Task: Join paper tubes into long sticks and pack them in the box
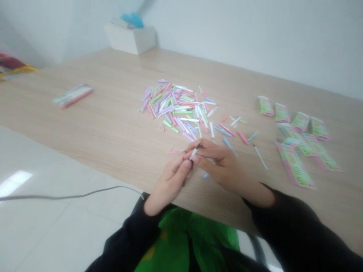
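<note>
In front of me, over the near side of the table, my left hand [176, 174] and my right hand [219, 160] meet with fingers pinched together. Between their fingertips is a slim white pen part [194, 153] with a thin dark tip pointing up and away. Its lower end is hidden by the fingers. Just beyond lies a loose pile of pen parts [177, 107] in white, purple, green, pink and blue. A white stick with a dark tip [260, 156] lies apart, right of my right hand.
Several pink-and-green packets [296, 166] lie at the right of the wooden table [119, 124]. A bundle of pens [74, 95] rests at the left. Against the wall stands a white box [129, 37] with something blue on top. A cable [85, 194] runs below the left table edge.
</note>
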